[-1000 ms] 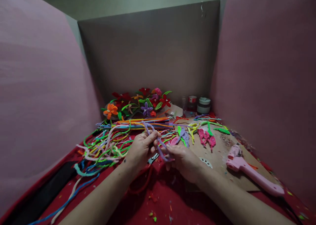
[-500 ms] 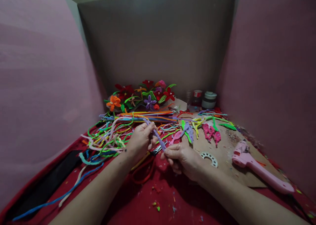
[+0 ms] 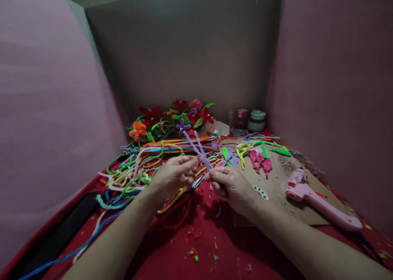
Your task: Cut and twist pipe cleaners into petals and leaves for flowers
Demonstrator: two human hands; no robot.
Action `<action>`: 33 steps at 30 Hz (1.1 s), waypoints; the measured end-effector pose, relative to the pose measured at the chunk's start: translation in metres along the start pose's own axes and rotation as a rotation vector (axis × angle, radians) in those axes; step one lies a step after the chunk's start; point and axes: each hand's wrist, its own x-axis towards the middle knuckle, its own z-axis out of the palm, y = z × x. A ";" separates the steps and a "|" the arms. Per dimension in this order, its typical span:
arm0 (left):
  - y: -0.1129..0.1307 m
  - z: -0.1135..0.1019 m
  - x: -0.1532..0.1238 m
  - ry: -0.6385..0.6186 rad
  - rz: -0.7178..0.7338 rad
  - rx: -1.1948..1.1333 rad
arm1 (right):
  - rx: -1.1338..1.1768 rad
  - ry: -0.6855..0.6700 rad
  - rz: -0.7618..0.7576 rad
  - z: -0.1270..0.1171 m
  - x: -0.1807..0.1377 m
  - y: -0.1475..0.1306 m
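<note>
The right hand [image 3: 231, 186] pinches the purple pipe cleaner [image 3: 204, 156] between closed fingers; the left hand [image 3: 175, 174], half open, is just beside it

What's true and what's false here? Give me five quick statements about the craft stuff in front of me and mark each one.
1. The right hand pinches the purple pipe cleaner. True.
2. The pink glue gun lies on the left side. False: it lies on the right, partly on the cardboard.
3. The orange flower sits beyond the tangle of loose pipe cleaners. True.
4. The lidded jar lies on its side. False: it stands upright.
5. The green leaf is in the right hand. False: it lies on the cardboard.
</note>
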 end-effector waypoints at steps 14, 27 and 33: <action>-0.010 0.012 -0.005 -0.013 -0.005 0.137 | 0.486 -0.272 0.502 -0.004 -0.003 0.002; -0.016 0.015 -0.005 0.034 0.071 0.113 | 0.526 -0.139 0.416 0.004 -0.002 0.011; -0.015 0.022 -0.009 0.117 0.111 0.150 | 0.306 -0.076 0.280 0.004 -0.002 0.011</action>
